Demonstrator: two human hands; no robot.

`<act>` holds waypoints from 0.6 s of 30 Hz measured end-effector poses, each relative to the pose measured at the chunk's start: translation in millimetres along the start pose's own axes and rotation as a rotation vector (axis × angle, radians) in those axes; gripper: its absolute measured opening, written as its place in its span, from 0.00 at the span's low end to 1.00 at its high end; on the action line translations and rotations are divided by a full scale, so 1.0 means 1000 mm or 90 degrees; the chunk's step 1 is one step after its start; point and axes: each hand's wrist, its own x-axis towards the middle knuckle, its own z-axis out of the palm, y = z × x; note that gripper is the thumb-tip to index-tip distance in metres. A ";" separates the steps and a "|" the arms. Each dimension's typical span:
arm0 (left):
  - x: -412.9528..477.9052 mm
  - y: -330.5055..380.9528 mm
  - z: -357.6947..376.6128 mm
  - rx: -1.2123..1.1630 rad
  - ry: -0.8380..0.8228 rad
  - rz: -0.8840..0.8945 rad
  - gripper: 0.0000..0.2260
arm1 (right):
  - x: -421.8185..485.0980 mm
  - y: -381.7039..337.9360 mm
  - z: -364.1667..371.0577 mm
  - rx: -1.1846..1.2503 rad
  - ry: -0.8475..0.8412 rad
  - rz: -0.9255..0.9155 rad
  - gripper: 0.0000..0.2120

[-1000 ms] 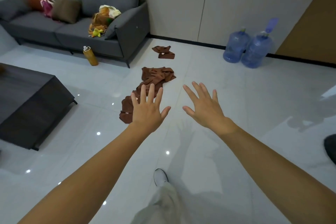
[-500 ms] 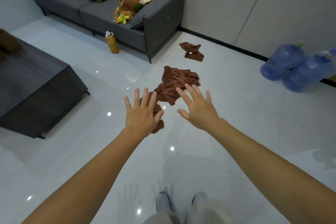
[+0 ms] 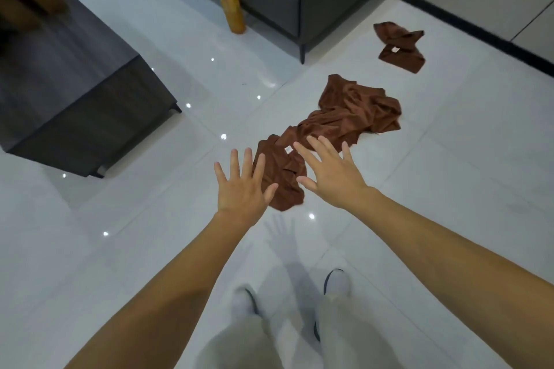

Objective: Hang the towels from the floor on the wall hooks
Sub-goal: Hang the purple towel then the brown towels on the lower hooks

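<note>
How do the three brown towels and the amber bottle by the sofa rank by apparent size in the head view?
Largest: middle crumpled towel.
Next, too alike to rank: near towel and far towel; the near one is closer to the camera and partly hidden by the right hand.
Smallest: amber bottle.

Nearest towel [image 3: 281,171] partly hidden; sofa [image 3: 269,0] cropped at top
</note>
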 end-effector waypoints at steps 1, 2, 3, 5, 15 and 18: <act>0.015 0.002 0.017 -0.004 -0.009 -0.001 0.32 | 0.015 0.007 0.017 0.001 -0.008 -0.001 0.33; 0.031 0.004 0.036 -0.004 -0.019 0.003 0.32 | 0.030 0.013 0.038 0.002 -0.015 -0.004 0.33; 0.046 0.006 0.057 0.001 -0.026 0.012 0.32 | 0.044 0.019 0.060 0.003 -0.017 -0.005 0.33; 0.077 0.010 0.104 0.011 -0.032 0.030 0.32 | 0.073 0.030 0.110 0.007 -0.018 -0.005 0.33; 0.234 0.025 0.370 0.081 -0.038 0.113 0.32 | 0.204 0.081 0.383 -0.051 -0.051 0.009 0.33; 0.269 0.032 0.432 0.102 -0.038 0.139 0.32 | 0.230 0.094 0.441 -0.077 -0.055 -0.006 0.33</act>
